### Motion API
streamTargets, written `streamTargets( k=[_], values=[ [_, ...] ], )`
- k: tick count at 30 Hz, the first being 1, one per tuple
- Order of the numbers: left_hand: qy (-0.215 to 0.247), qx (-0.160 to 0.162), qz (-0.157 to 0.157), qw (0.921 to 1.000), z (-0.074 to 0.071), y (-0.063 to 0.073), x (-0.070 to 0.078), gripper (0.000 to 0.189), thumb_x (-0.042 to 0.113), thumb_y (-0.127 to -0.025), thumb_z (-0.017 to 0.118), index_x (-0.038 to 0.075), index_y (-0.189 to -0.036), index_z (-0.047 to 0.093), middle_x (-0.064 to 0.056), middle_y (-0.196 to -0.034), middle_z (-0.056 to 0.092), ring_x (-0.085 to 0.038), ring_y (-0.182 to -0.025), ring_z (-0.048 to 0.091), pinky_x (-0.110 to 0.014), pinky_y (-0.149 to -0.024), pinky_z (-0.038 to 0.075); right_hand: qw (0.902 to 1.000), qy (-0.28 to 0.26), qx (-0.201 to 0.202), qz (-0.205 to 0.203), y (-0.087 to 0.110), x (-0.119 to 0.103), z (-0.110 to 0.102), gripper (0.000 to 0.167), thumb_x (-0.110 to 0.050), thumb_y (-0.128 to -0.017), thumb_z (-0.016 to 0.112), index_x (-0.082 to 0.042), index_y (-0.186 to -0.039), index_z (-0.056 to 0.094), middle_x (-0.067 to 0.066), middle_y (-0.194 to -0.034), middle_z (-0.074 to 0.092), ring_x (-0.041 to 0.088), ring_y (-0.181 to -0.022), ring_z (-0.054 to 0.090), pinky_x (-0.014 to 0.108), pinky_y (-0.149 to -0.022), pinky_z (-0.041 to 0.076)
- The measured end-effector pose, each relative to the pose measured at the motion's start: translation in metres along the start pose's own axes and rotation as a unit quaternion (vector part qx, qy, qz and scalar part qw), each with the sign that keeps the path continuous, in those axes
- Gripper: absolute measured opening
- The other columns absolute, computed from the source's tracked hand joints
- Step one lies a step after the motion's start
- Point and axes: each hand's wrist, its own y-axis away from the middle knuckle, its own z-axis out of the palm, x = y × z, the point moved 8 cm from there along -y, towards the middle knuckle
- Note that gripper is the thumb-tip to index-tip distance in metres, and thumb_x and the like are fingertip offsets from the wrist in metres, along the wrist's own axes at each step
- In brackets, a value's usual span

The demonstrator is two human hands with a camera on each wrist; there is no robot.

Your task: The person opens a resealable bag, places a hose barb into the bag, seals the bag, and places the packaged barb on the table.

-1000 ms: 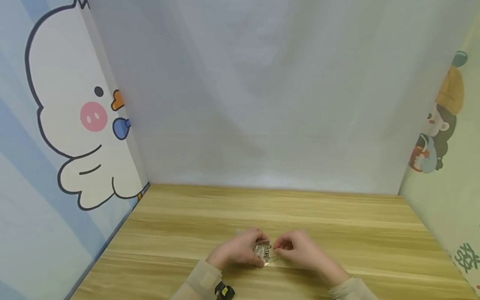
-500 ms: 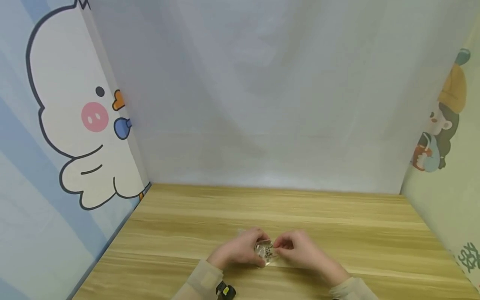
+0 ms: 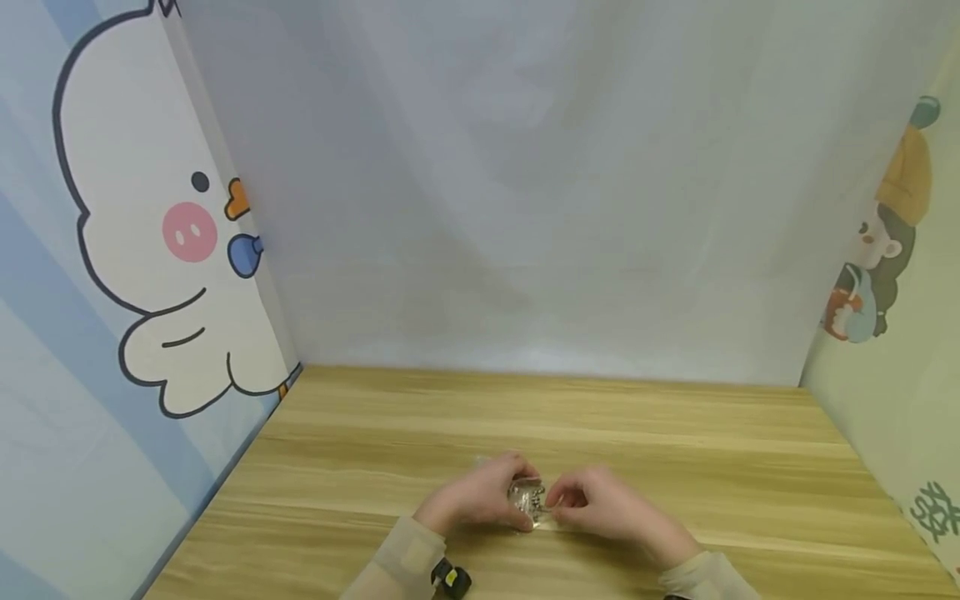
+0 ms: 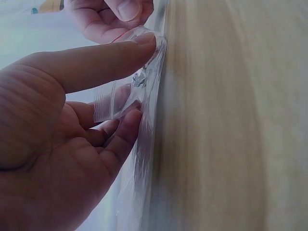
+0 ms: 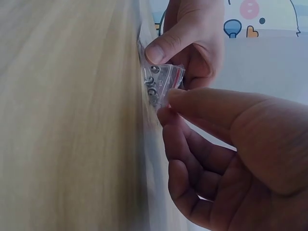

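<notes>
Between my two hands is a small clear zip-lock bag (image 3: 525, 497) with small shiny metal pieces (image 5: 152, 91) inside, some of them round; their exact kind is unclear. My left hand (image 3: 480, 500) holds the bag between thumb and fingers, low over the table. In the right wrist view a red line marks the bag's zip strip (image 5: 177, 77). There, the thumb and index finger of my right hand (image 3: 607, 507) pinch the bag's corner at that strip. More clear plastic (image 4: 134, 192) hangs below my left fingers in the left wrist view.
The wood-grain table (image 3: 360, 442) spreads around both hands. A pale grey backdrop (image 3: 525, 208) stands behind it. Cartoon-printed panels rise at left (image 3: 135, 275) and right (image 3: 877, 400). A black strap device (image 3: 452, 579) sits by the left sleeve.
My right fingertips have shifted slightly toward the table's front edge along the bag's edge. The left hand keeps its grip in nearly the same place.
</notes>
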Motion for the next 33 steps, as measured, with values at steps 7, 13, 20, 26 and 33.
streamTargets(
  k=[7, 13, 20, 26, 33],
  values=[
    [-0.010, -0.002, 0.002, 0.9999, 0.001, -0.001, -0.002, 0.059, 0.020, -0.075, 0.097, 0.011, -0.126, 0.069, 0.008, -0.123, 0.064, -0.009, -0.114, 0.059, -0.030, -0.103, 0.049, 0.9999, 0.004, -0.010, 0.010, 0.000, 0.000, 0.004, 0.016, -0.010, -0.094, 0.077, -0.013, -0.110, 0.080, -0.013, -0.071, 0.066, 0.000, -0.060, 0.053, 0.022, -0.057, 0.047],
    [-0.007, -0.004, 0.002, 1.0000, 0.002, -0.001, -0.003, 0.058, 0.021, -0.077, 0.097, 0.011, -0.126, 0.069, 0.007, -0.123, 0.064, -0.007, -0.111, 0.059, -0.027, -0.097, 0.051, 0.9999, 0.005, -0.012, 0.011, -0.001, 0.000, 0.009, 0.013, -0.011, -0.096, 0.076, -0.017, -0.107, 0.081, -0.013, -0.067, 0.064, -0.001, -0.057, 0.051, 0.020, -0.054, 0.045],
    [-0.003, 0.000, 0.003, 1.0000, 0.001, -0.002, -0.001, 0.060, 0.019, -0.075, 0.098, 0.010, -0.127, 0.069, 0.007, -0.121, 0.063, -0.006, -0.107, 0.058, -0.026, -0.094, 0.051, 0.9999, -0.005, -0.007, 0.006, -0.003, -0.004, 0.012, 0.006, -0.013, -0.097, 0.076, -0.017, -0.100, 0.079, -0.010, -0.069, 0.069, -0.001, -0.057, 0.054, 0.020, -0.053, 0.044],
    [0.040, 0.009, 0.001, 0.9992, 0.000, -0.002, -0.001, 0.067, 0.017, -0.071, 0.099, 0.008, -0.128, 0.066, 0.003, -0.119, 0.063, -0.009, -0.102, 0.059, -0.026, -0.091, 0.052, 0.9999, -0.010, 0.005, 0.006, -0.002, -0.007, 0.006, 0.006, -0.011, -0.096, 0.076, -0.016, -0.096, 0.076, -0.009, -0.078, 0.071, 0.001, -0.068, 0.060, 0.023, -0.063, 0.051],
    [0.052, 0.028, 0.016, 0.9982, -0.006, -0.003, -0.002, 0.065, 0.018, -0.075, 0.098, 0.010, -0.129, 0.063, -0.001, -0.139, 0.056, -0.015, -0.115, 0.055, -0.030, -0.100, 0.051, 0.9997, -0.018, 0.011, -0.009, 0.001, -0.010, -0.002, 0.005, -0.013, -0.094, 0.081, -0.015, -0.091, 0.077, -0.008, -0.085, 0.076, 0.005, -0.078, 0.070, 0.026, -0.074, 0.060]
  ],
)
